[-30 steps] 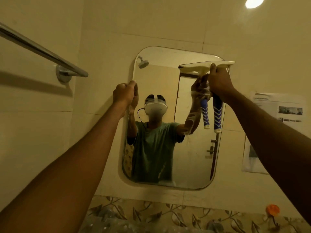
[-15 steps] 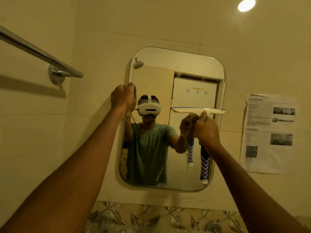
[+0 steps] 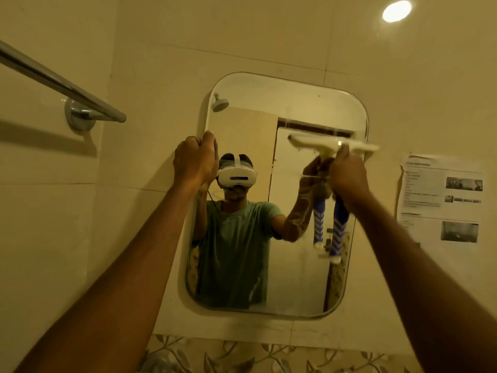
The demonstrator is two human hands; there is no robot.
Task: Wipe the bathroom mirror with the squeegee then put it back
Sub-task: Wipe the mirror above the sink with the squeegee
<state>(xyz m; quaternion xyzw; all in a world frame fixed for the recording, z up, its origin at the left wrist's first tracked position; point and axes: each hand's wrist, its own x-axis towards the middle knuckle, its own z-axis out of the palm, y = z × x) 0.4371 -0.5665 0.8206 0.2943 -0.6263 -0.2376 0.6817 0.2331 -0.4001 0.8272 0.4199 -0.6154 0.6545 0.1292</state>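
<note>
A rounded rectangular mirror (image 3: 295,103) hangs on the beige tiled wall ahead. My right hand (image 3: 348,179) is shut on the squeegee (image 3: 306,141), just below its pale blade. The blade lies level against the glass in the mirror's upper right part. The blue-and-white patterned handle (image 3: 339,232) hangs below my fist. My left hand (image 3: 193,160) is closed around the mirror's left edge, near its upper part. The glass reflects a person in a green shirt and both arms.
A chrome towel rail (image 3: 61,82) sticks out from the left wall at upper left. A printed paper notice (image 3: 441,200) is stuck to the wall right of the mirror. A leaf-patterned tile strip (image 3: 242,356) runs below, and a ceiling light (image 3: 396,10) shines at top right.
The squeegee went from the mirror's top edge down to mid-height, then back up to the upper part. My left hand stayed on the mirror's left edge.
</note>
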